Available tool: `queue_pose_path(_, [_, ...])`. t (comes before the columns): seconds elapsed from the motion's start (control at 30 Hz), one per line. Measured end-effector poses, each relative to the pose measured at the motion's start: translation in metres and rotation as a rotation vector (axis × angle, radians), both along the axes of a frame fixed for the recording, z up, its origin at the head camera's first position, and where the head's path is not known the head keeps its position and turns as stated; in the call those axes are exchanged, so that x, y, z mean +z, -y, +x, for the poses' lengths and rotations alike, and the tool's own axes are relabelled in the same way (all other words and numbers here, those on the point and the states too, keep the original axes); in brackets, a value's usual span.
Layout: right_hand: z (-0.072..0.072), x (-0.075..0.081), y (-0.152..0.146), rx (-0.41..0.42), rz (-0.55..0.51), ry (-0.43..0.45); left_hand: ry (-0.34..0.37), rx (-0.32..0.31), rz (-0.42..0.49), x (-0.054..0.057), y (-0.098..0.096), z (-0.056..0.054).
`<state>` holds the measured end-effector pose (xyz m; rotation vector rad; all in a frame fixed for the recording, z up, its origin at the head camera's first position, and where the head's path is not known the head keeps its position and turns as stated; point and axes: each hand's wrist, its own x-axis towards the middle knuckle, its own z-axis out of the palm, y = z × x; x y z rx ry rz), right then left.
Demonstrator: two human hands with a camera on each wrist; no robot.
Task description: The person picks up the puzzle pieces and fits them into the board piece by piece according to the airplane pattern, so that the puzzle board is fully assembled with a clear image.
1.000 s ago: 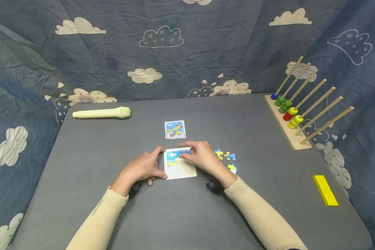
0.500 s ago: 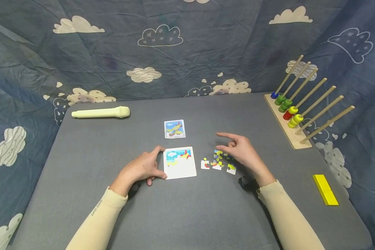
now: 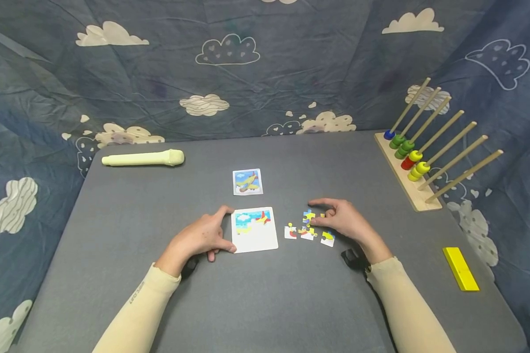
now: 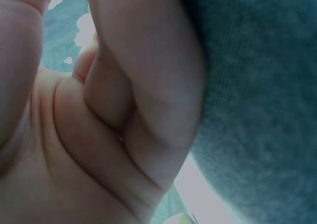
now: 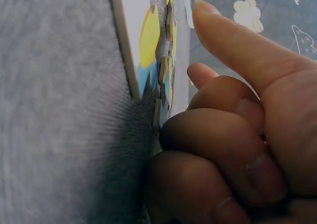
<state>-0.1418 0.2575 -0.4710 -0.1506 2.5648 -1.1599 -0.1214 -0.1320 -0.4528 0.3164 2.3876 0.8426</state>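
Observation:
My left hand [image 3: 201, 235] rests at the left side of a white puzzle board [image 3: 256, 240], thumb and index finger spread to its two left corners. The board's upper part shows blue sky, a cloud and a red tail. In the left wrist view, the other fingers fold towards the palm. Over the loose pieces at right is my right hand [image 3: 342, 218], its thumb and index finger apart and the other fingers curled. Its thumb tip overlaps a blue-and-yellow puzzle piece [image 3: 307, 215]. Nearer me lie a red-and-white piece [image 3: 290, 232], another piece [image 3: 307, 234] and a yellow-and-white one [image 3: 327, 239].
A small airplane picture card [image 3: 247, 182] lies beyond the board. At the back left is a pale toy microphone [image 3: 143, 158]. A wooden peg rack [image 3: 417, 196] with coloured rings stands at the back right, and a yellow block [image 3: 461, 268] lies near the right edge.
My right hand has left the board, where a red-tail piece now shows in full, moved right to the loose pieces and come down nearer them. My left hand has stayed put.

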Motion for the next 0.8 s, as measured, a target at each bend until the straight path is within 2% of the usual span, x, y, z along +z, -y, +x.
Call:
queue_pose_path(0.23, [0.0001,0.0019,-0.0006,0.020,0.013,0.016,-0.003,-0.002,-0.005,-0.0004,0.0003,-0.0003])
queue_pose_path(0.53, [0.0009,0.0029,0.0006,0.002,0.037,0.021,-0.007,-0.002,-0.003,-0.0002,-0.0004,-0.0006])
queue_pose_path(0.8, [0.0020,0.0025,0.0025,0.016,0.064,-0.010,-0.013,-0.004,-0.009,0.0001,-0.0013,-0.0001])
